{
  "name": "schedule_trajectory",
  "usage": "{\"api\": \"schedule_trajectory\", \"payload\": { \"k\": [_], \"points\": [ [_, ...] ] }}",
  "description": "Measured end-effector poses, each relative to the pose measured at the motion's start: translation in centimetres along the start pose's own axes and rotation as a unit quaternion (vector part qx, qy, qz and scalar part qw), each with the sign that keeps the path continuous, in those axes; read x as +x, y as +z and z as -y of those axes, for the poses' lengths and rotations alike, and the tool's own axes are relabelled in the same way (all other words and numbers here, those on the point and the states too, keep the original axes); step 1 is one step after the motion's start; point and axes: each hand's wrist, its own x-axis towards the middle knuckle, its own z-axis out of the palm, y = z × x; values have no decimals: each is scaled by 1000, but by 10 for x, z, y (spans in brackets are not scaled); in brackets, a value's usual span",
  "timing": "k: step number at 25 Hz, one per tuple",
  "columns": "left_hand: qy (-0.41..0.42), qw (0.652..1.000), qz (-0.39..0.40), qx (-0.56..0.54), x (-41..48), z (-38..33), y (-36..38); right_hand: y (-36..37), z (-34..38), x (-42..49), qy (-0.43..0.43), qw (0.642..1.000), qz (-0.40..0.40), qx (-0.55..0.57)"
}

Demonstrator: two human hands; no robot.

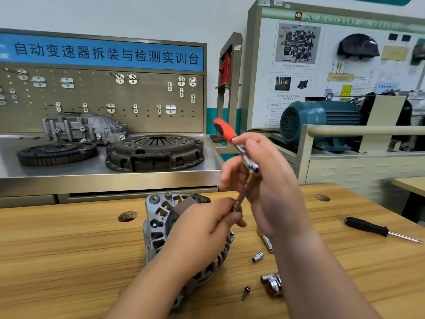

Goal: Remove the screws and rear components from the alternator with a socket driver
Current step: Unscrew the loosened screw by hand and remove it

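Now the right hand (271, 180) is curled round the socket driver (250, 165) just below its orange handle (224, 130), while the left hand (207, 226) pinches the shaft's lower end. The tool's long axis slants down and leftward toward the alternator (158, 217), which sits on the wooden table (69, 249) right beneath the left hand. The left hand is nearer and looks set to guide the tip down; a loose screw (245, 292) lies to the right
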Motion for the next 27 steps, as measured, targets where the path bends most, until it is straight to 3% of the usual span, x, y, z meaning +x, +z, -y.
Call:
{"api": "schedule_trajectory", "payload": {
  "k": [5, 8, 11, 15, 19, 27],
  "points": [
    [-17, 990, -99, -96, 0, 3, -6, -13, 4, 5, 7, 987, -147, -67],
    [-6, 985, -145, -95, 1, 10, -14, -18, -6, 1, 75, 956, -89, -270],
    [4, 980, -171, -99, 1, 17, -18, -24, -16, -19, 87, 876, -16, -474],
    [-10, 979, -169, -113, 1, 20, -18, -19, -25, -42, 105, 777, 20, -620],
    [-24, 984, -149, -94, -1, 27, -18, -9, -30, -46, 111, 701, 20, -704],
    [-29, 981, -166, -100, -2, 25, -19, -4, -40, -49, 86, 671, 29, -736]
  ]
}}
